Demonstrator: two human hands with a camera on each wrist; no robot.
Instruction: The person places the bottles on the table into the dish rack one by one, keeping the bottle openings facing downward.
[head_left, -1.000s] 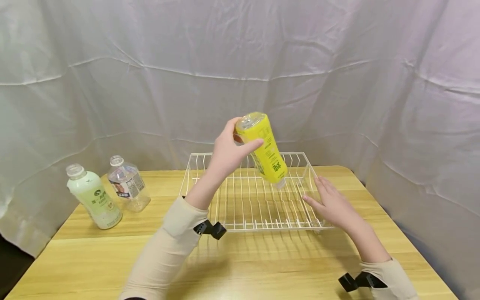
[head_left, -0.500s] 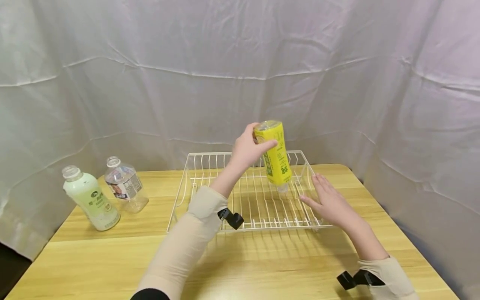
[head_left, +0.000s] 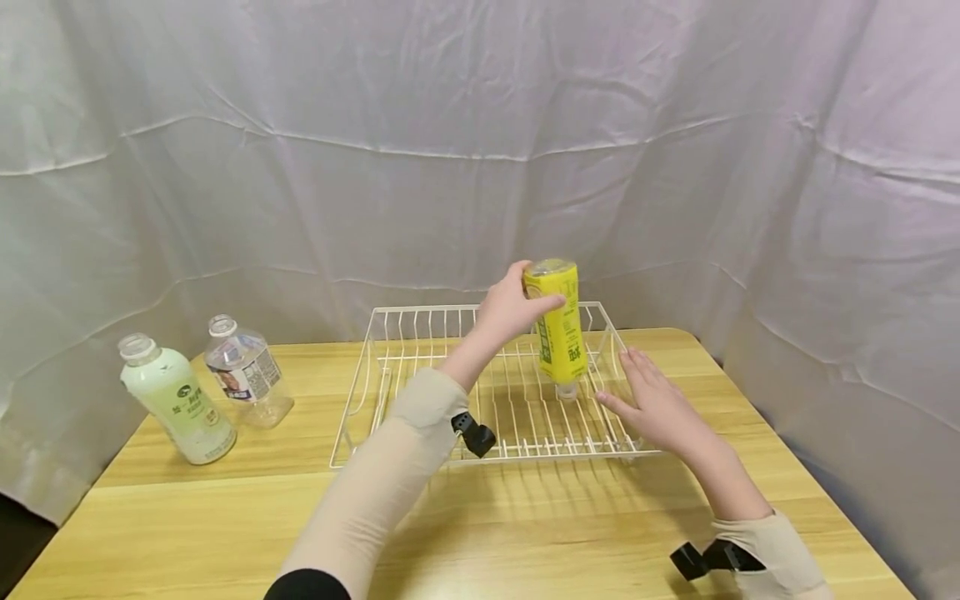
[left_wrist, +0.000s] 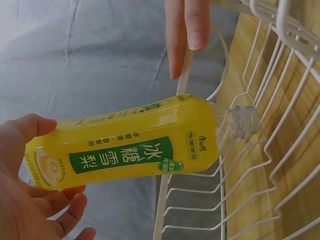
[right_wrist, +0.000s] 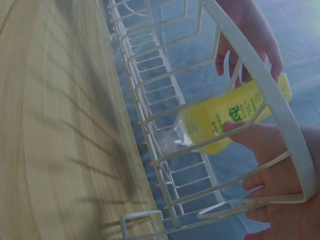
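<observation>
My left hand (head_left: 513, 308) grips a yellow plastic drink bottle (head_left: 562, 337) near its base, thumb on one side and fingers on the other. The bottle is upside down, its capless clear neck (left_wrist: 244, 122) pointing down among the wires of a white dish rack (head_left: 480, 454). In the left wrist view the yellow label with a green panel shows plainly. My right hand (head_left: 660, 404) rests at the rack's right side, fingers straight and thumb apart. In the right wrist view the right hand (right_wrist: 280, 170) lies against the rack's end frame, which partly covers the bottle (right_wrist: 220, 117).
On the left of the wooden table (head_left: 187, 533) stand a light green bottle (head_left: 180, 404) and a clear bottle (head_left: 251, 375) with a printed label. A grey curtain (head_left: 450, 125) hangs behind the table and along both sides.
My left hand has carried the yellow bottle to the right and down into the rack, turning it from tilted to nearly vertical. My right hand stays at the rack's right side.
</observation>
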